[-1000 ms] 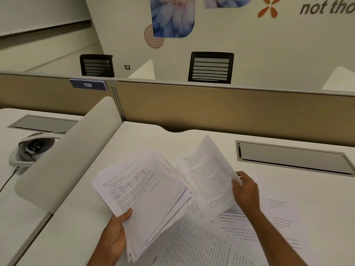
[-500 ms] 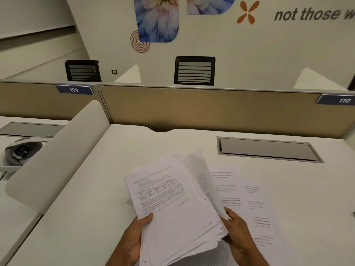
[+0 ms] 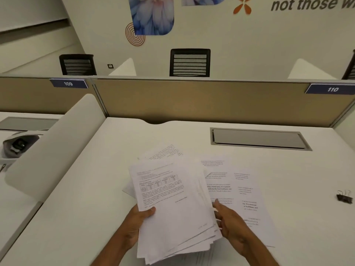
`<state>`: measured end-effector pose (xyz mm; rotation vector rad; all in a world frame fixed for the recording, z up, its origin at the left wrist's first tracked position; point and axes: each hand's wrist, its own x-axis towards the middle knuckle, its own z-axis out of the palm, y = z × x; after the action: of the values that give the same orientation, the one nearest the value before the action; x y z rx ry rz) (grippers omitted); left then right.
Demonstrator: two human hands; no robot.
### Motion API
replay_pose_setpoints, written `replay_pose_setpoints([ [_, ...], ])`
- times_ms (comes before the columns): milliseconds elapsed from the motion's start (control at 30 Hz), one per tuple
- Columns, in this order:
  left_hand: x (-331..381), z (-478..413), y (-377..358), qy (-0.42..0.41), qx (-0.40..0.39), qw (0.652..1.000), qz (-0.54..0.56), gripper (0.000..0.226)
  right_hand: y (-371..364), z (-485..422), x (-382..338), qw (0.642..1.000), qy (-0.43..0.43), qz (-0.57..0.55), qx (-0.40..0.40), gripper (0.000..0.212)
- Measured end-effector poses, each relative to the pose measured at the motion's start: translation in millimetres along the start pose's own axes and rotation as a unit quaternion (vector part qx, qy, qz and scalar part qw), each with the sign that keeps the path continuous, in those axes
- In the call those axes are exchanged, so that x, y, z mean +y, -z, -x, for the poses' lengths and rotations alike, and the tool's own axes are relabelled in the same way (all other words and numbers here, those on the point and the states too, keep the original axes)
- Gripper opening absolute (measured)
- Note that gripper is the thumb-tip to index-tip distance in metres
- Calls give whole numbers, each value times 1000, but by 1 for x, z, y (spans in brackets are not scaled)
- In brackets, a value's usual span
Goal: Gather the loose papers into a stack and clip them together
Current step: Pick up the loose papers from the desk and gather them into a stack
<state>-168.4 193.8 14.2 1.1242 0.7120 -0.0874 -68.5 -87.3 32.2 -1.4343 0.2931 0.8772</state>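
A thick, uneven stack of printed papers (image 3: pixel 172 204) is held above the white desk (image 3: pixel 86 198). My left hand (image 3: pixel 136 225) grips its left edge, thumb on the top sheet. My right hand (image 3: pixel 230 225) presses against the stack's right edge, fingers partly under the sheets. More loose printed sheets (image 3: pixel 245 191) lie flat on the desk to the right of the stack, and one sheet (image 3: pixel 165 152) pokes out behind it. A black binder clip (image 3: pixel 344 197) lies on the desk at the far right, apart from both hands.
A grey cable-tray lid (image 3: pixel 257 139) is set into the desk behind the papers. A tan partition (image 3: pixel 192 100) closes the far side and a white curved divider (image 3: pixel 51 148) stands on the left. A headset-like device (image 3: pixel 17 144) lies on the neighbouring desk.
My right hand carried a loose sheet onto the stack and now rests at the stack's right edge. The stack has swung to the right and more upright, and the view has shifted right.
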Motion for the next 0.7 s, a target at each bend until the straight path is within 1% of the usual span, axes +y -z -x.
replay_pose_setpoints([
  [33, 3, 1, -1, -6, -1, 1000, -15, 44, 2, -1, -4, 1000, 3, 4, -7, 31],
  [133, 11, 5, -8, -21, -16, 999, -32, 42, 3, -2, -13, 997, 39, 67, -25, 46],
  [200, 15, 9, -13, -25, -43, 998, -36, 44, -4, -1, -20, 995, 63, 70, -44, 53],
  [300, 19, 12, -24, -16, -79, 995, -56, 45, -20, 1, -31, 991, 85, 48, -90, 47],
  [367, 21, 12, -29, -21, -70, 995, -72, 42, -30, 1, -36, 986, 105, 60, -116, 44],
  [433, 24, 9, -29, -42, -43, 995, -74, 39, -36, -1, -39, 982, 127, 80, -112, 44],
  [500, 28, 7, -25, -72, -20, 996, -53, 38, -40, -4, -40, 981, 145, 96, -87, 44],
  [533, 30, 7, -23, -87, -11, 995, -37, 39, -40, -6, -41, 980, 159, 103, -61, 41],
  [567, 33, 7, -21, -100, 0, 995, -21, 40, -40, -6, -41, 977, 177, 116, -19, 37],
  [600, 36, 7, -18, -113, 12, 993, -4, 41, -38, -8, -38, 968, 202, 143, 39, 33],
  [667, 40, 7, -7, -138, 40, 989, 25, 45, -30, -13, -27, 928, 237, 247, 150, 31],
  [700, 42, 7, 0, -146, 54, 987, 39, 46, -25, -16, -18, 905, 232, 312, 172, 32],
])
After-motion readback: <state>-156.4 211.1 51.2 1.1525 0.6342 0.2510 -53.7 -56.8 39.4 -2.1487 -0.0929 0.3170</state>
